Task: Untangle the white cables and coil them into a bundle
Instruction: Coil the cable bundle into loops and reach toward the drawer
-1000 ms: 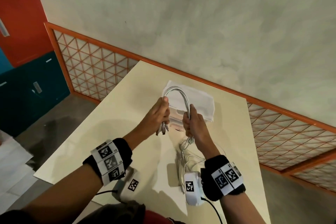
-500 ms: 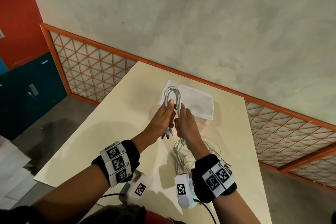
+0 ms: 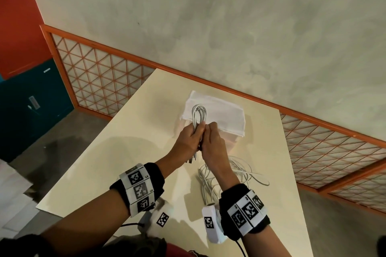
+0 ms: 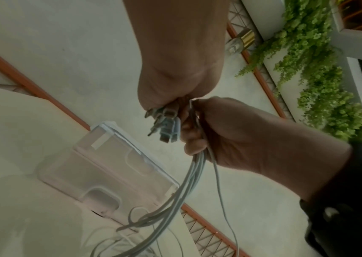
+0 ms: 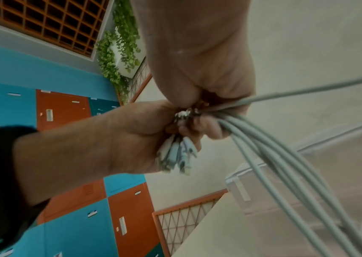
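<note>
Evidently both hands, the left hand point(image 3: 189, 135) and right hand point(image 3: 213, 140), grip the white cables point(image 3: 198, 113) above the clear box point(image 4: 109, 172), pinching the loop so it cannot spring open.

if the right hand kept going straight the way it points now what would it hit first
Probably the white cloth on the box just beyond the right hand, which grips the cables; depth is unclear.

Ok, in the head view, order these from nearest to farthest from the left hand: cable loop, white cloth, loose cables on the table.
1. cable loop: gripped by the left hand, rising above it.
2. white cloth: just beyond, over the clear box.
3. loose cables: right of the hand, under the right forearm; close to the cloth's rank.
</note>
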`<state>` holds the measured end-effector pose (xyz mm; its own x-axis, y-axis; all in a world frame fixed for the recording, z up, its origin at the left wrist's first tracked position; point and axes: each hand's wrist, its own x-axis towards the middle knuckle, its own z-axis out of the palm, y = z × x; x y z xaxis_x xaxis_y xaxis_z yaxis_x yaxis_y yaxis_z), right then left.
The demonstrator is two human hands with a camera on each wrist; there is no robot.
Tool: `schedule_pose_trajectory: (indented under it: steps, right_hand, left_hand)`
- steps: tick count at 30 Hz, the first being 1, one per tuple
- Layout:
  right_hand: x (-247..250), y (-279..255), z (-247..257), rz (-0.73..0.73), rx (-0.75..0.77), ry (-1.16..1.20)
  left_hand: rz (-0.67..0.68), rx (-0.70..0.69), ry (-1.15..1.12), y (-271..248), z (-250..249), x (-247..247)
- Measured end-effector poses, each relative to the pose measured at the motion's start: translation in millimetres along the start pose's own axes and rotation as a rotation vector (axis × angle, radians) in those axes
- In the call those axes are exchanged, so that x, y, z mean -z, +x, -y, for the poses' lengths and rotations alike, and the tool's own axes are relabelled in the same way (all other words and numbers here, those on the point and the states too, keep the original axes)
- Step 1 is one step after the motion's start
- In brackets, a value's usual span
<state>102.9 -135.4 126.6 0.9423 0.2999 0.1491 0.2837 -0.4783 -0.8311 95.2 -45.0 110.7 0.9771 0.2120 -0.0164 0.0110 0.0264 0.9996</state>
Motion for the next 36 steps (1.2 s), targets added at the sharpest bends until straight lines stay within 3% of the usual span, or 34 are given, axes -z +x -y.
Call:
schedule_pose_trajectory:
  steps: [3, 6, 10, 19, 25, 36]
  right_hand:
    - [12, 5, -8, 0.02, 0.099, -0.125]
    - [32, 18, -11, -0.036, 0.007, 0.007]
    - [53, 32, -2, 0.154, -0.007, 0.097]
    - [63, 34, 9, 0.398, -0.102, 0.515]
    - [52, 39, 23, 0.294, -0.295, 0.696]
    - [43, 43, 40, 0.013, -0.385, 0.285]
  left_hand:
    - [0.059, 0.053, -0.033, 2, -5, 9]
    - [0.239, 0.064, 0.012, -2, -12, 16]
    - [0.409, 0.079, 0.055, -7, -28, 19]
    - [0.557, 0.157, 0.128, 1, -24, 29]
    - [0.536, 0.121, 0.161, 1, -28, 23]
    - [0.596, -0.104, 0.252, -5, -24, 17]
